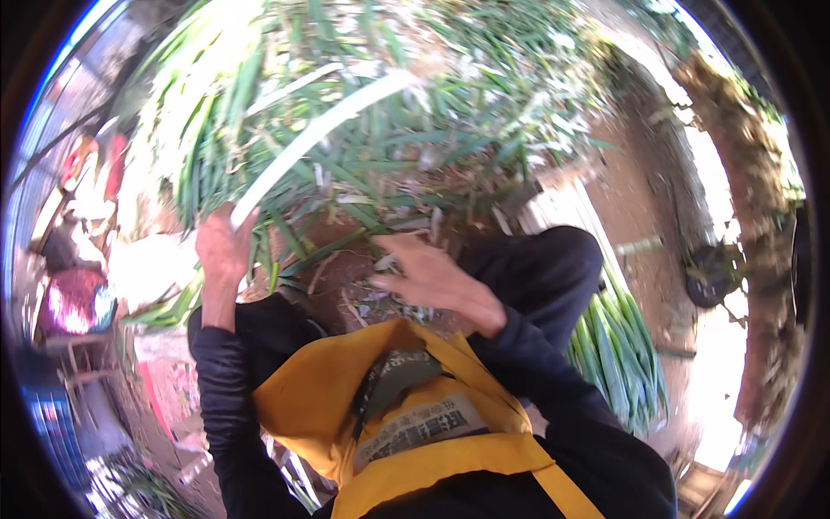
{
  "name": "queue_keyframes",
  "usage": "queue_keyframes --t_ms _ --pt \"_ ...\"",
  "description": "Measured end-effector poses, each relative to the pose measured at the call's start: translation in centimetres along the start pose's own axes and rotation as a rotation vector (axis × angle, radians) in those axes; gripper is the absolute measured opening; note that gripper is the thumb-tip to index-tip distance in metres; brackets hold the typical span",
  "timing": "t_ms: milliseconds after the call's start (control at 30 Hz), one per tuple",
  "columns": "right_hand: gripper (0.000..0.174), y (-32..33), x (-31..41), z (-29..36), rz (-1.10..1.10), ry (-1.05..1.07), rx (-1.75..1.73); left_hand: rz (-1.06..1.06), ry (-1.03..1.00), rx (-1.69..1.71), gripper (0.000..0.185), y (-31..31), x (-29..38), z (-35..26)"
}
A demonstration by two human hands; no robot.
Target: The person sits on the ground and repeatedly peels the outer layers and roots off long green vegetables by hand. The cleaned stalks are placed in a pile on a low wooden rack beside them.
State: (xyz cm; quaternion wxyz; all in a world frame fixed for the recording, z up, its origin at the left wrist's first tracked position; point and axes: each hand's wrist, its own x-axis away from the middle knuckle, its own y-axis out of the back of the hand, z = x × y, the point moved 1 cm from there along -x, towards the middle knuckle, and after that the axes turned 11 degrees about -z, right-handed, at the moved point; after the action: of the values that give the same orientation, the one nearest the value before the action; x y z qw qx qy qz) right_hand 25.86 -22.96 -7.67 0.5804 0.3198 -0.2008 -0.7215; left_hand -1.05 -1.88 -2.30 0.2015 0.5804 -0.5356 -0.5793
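My left hand (pixel 224 250) is closed around a long white-stemmed green onion (pixel 318 136). Its pale stem curves up and to the right, with the far end over the leaf pile. Green leaves (pixel 172 301) show just below that hand; whether they belong to the held stalk is not clear. My right hand (pixel 438 279) is above the ground between my knees, its fingers apart and nothing visible in them. Beyond both hands spreads a heap of cut and stripped green onion leaves (pixel 389 146).
Unstripped green onions (pixel 207 130) lie at the far left. Beside my right knee rests a row of onions (pixel 619 350) with white stems and green tops. A dark round object (pixel 710 276) is farther right, a blue crate (pixel 55 434) at lower left. My yellow apron (pixel 311 422) bears writing.
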Motion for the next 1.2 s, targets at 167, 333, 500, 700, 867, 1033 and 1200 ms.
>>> queue_keyframes --t_ms 167,333,500,700,867,1033,1200 --pt "0.038 -5.0 -8.6 6.9 -0.211 -0.291 -0.638 0.078 -0.052 0.261 0.05 -2.2 2.8 -2.9" --pt "0.021 -5.2 -10.2 7.0 -0.768 -0.338 -0.893 0.243 -0.147 0.521 0.077 -2.0 3.1 -7.5" --pt "0.017 9.9 -9.3 3.6 -1.054 -0.039 -0.519 0.063 -0.313 0.481 0.091 -2.1 2.3 -8.1" --pt "0.019 35.0 -3.0 4.8 -1.176 0.369 0.008 0.282 -0.208 0.371 0.062 -2.6 1.9 -5.4" --pt "0.03 44.0 6.8 0.4 -0.758 -0.189 1.126 0.472 -0.222 0.388 0.058 -3.1 2.4 -6.2" --pt "0.036 38.0 16.9 -8.7 -0.341 -0.439 1.14 0.578 -0.197 0.458 0.054 -4.7 2.5 -4.3" --pt "0.043 33.0 24.0 -18.0 -0.391 -0.639 0.718 0.704 -0.134 0.373 0.048 -2.4 2.8 -3.3"
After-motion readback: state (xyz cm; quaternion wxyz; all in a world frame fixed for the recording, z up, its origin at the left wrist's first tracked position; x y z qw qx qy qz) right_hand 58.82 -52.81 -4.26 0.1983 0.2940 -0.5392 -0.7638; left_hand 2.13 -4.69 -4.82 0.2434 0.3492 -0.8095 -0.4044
